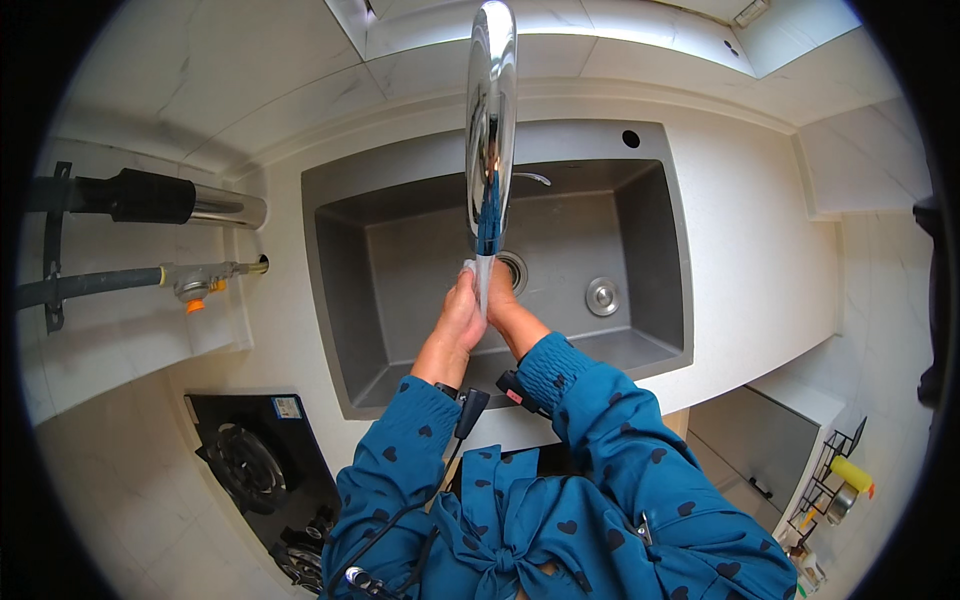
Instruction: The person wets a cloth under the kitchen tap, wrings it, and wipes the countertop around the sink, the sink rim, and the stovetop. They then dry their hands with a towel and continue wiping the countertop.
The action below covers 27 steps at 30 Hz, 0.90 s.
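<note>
My left hand (463,306) and my right hand (501,289) are held close together over a grey single-bowl sink (684,300). A stream of water (484,281) falls between them from a tall chrome faucet (492,90). Something small and whitish (469,265) shows at the fingertips of my left hand; I cannot tell whether it is foam, water or a cloth. The faucet and the stream hide part of both hands, and the right fingers are mostly out of sight. Behind my right hand is the drain (514,271). A round metal sink strainer (602,296) rests on the sink floor.
A pale countertop (757,225) surrounds the sink. To the left are a metal pipe (225,206) and a gas valve (192,283) with a hose. A black gas hob (244,457) stands lower left. A cable (390,506) runs along my left sleeve. A wire rack (817,476) hangs at lower right.
</note>
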Each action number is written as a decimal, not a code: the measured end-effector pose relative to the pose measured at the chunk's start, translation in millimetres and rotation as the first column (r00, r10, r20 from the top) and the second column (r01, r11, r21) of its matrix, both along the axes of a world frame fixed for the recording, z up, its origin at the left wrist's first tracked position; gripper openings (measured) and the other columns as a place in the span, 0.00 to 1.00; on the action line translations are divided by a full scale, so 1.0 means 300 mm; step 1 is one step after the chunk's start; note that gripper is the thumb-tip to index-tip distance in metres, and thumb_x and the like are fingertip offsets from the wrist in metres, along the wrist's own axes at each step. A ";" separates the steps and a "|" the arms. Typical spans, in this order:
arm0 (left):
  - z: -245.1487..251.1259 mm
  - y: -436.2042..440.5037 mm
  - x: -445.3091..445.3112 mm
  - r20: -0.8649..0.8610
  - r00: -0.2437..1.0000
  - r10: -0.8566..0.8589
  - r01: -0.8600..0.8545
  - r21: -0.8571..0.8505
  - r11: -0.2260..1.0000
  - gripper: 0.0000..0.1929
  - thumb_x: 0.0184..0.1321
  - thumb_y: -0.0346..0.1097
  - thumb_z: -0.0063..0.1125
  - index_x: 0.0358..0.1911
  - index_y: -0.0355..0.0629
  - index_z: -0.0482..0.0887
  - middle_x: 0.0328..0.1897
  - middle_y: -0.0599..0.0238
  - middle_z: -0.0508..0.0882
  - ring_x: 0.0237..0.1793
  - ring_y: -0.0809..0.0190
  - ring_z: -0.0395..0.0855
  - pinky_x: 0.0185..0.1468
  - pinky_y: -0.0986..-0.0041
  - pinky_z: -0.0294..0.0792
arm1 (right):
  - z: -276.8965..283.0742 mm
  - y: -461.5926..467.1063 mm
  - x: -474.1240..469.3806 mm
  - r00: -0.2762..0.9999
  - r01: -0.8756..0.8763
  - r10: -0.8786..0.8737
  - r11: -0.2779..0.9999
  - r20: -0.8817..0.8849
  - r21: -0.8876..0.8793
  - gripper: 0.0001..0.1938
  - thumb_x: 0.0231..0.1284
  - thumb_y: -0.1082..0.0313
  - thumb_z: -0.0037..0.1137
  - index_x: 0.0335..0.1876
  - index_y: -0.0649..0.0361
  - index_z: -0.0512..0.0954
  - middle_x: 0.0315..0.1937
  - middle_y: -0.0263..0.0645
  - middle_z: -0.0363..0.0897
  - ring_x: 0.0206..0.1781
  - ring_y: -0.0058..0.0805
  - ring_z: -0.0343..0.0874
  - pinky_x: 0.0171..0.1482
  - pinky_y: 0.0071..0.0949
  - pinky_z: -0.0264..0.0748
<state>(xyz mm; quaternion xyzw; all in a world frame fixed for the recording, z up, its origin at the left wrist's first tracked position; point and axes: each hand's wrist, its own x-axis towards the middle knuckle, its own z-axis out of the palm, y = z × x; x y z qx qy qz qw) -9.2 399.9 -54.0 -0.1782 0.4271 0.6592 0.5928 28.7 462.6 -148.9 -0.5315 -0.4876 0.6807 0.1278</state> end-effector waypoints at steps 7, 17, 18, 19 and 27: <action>0.011 -0.036 -0.077 -0.115 0.993 -0.017 0.015 -0.020 1.000 0.26 0.76 0.55 0.41 0.63 0.40 0.72 0.64 0.58 0.77 0.65 0.55 0.75 0.67 0.62 0.68 | 0.229 -0.031 0.078 0.942 -0.149 0.052 0.951 -0.332 -0.272 0.24 0.79 0.51 0.37 0.63 0.65 0.72 0.57 0.41 0.78 0.60 0.31 0.76 0.62 0.32 0.70; -0.025 -0.115 -0.126 -0.314 0.947 -0.066 0.015 -0.160 0.987 0.18 0.71 0.51 0.55 0.54 0.46 0.78 0.45 0.65 0.85 0.46 0.61 0.85 0.50 0.66 0.78 | 0.252 -0.169 0.148 0.940 -0.219 0.263 0.953 -0.216 0.207 0.34 0.71 0.59 0.52 0.78 0.62 0.54 0.71 0.57 0.63 0.73 0.51 0.63 0.72 0.38 0.60; -0.021 -0.110 -0.127 -0.298 0.952 -0.073 0.026 -0.159 0.987 0.18 0.71 0.50 0.56 0.53 0.46 0.79 0.45 0.66 0.85 0.46 0.61 0.85 0.50 0.66 0.78 | 0.262 -0.169 0.162 0.951 -0.197 0.217 0.974 -0.219 0.108 0.34 0.72 0.59 0.51 0.77 0.61 0.55 0.71 0.56 0.64 0.73 0.51 0.64 0.71 0.39 0.63; -0.018 -0.102 -0.127 -0.281 0.957 -0.074 0.025 -0.176 0.984 0.18 0.70 0.50 0.57 0.53 0.46 0.79 0.44 0.66 0.85 0.45 0.61 0.85 0.50 0.66 0.78 | 0.274 -0.161 0.175 0.969 -0.175 0.167 0.984 -0.181 -0.026 0.33 0.72 0.59 0.50 0.77 0.61 0.55 0.71 0.55 0.64 0.72 0.50 0.65 0.69 0.39 0.65; -0.050 0.019 -0.139 -0.350 0.917 -0.194 0.095 -0.281 0.955 0.18 0.66 0.51 0.62 0.49 0.45 0.81 0.35 0.68 0.85 0.27 0.66 0.81 0.19 0.69 0.65 | 0.369 -0.039 0.302 0.940 0.184 -0.294 0.862 -0.170 -0.473 0.25 0.78 0.56 0.41 0.72 0.63 0.61 0.69 0.53 0.65 0.70 0.44 0.69 0.65 0.42 0.75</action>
